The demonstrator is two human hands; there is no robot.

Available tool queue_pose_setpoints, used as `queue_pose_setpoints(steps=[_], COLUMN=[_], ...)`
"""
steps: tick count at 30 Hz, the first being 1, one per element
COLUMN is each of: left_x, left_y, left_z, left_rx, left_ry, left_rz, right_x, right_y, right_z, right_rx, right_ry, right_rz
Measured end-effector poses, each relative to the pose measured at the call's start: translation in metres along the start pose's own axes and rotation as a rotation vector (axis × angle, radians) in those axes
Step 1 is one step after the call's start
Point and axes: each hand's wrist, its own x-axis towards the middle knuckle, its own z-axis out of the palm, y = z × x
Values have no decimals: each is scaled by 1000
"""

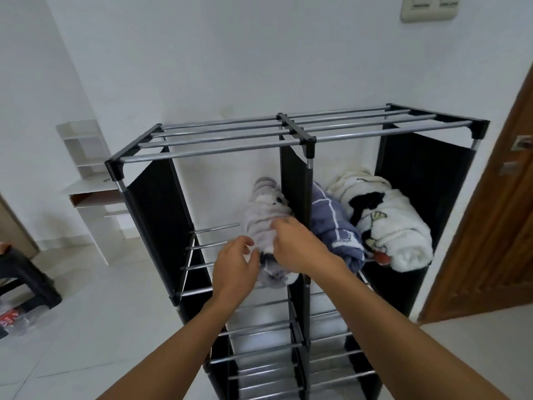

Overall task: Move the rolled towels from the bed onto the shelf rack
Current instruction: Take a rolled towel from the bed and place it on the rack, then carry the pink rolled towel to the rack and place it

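Observation:
A black shelf rack (310, 142) with silver bars stands against the white wall. On its second tier, left compartment, lies a pale grey striped rolled towel (266, 209). My left hand (235, 265) touches the towel's near left end with fingers curled against it. My right hand (300, 243) rests on top of the same towel, fingers bent over it. In the right compartment of that tier lie a blue rolled towel (331, 226) and a white towel with black patches (386, 220), side by side. The bed is out of sight.
A brown wooden door (496, 212) stands open at the right. A white small shelf unit (86, 180) stands at the left wall. A black stool (26, 278) and plastic bottles (14, 319) sit on the tiled floor at far left. Lower rack tiers hold nothing.

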Motion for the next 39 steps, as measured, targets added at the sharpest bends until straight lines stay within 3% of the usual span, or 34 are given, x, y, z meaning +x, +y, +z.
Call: queue_pose_setpoints(steps=[5,9,14,17,19,21,23,26,30,39], left_x=[4,-29,-140,-235,-310,-383,-454,-552,-663,-825], left_y=[46,98,160,198,219,235,248,268,289,311], left_z=[-3,13,43,47,39,27,13,-18,-58,-102], left_rx=[-126,-343,-493,-457,-414,-381,-329,-228,-182,23], left_ry=[-131,-368,-813,-1234,-1544,-1775,-1903,-2045,-2172,-2398], left_rz=[418,646,750,838,911,1040,1199,1393,1455,1398], right_x=[-70,-164,-352,-467,-538,-597,-655,-737,-825,-937], right_y=[28,62,71,46,14,-20,-54,-102,-144,-170], right_z=[-28,-41,-9,25,49,71,90,124,166,225], right_rx=[-30,95,293,337,467,663,725,654,621,696], right_ry=[53,283,595,795,1045,1447,1854,2242,2513,2686], right_rz=[167,541,1054,1316,1421,1445,1435,1454,1471,1618])
